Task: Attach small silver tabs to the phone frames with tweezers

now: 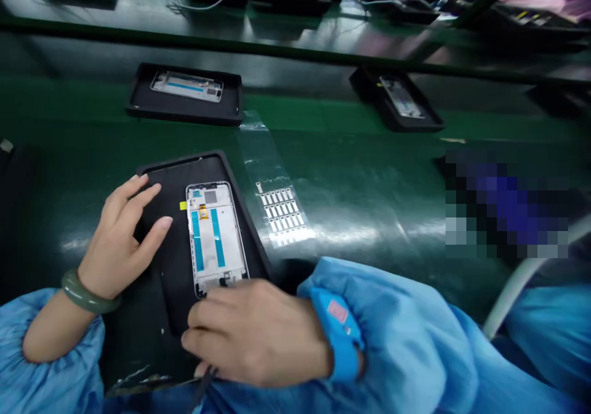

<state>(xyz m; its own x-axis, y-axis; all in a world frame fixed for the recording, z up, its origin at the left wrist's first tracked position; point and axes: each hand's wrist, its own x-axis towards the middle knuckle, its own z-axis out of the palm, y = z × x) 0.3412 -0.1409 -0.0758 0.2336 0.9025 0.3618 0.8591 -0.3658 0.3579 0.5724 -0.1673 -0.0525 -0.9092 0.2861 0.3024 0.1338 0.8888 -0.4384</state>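
Observation:
My left hand [127,235] is open, its thumb and fingers spread over the left side of a black foam tray [173,183]. In the tray lies a silver phone frame [231,235] with two blue strips, a small orange flex part [203,212] and a yellow tab [183,206] at its left edge. My right hand [258,331] is curled over the frame's lower end, hiding that end. From under its fingers sticks out a dark slim tool [203,386], whose tip I cannot see. A blue wrist strap [336,334] circles the right wrist.
A clear sheet of small white stickers [282,211] lies right of the tray. Two more black trays [138,103] [431,118], each with a phone frame, stand farther back below a raised shelf [295,50]. A blurred-out blue object [508,204] is at right, beside a blue sleeve [554,334].

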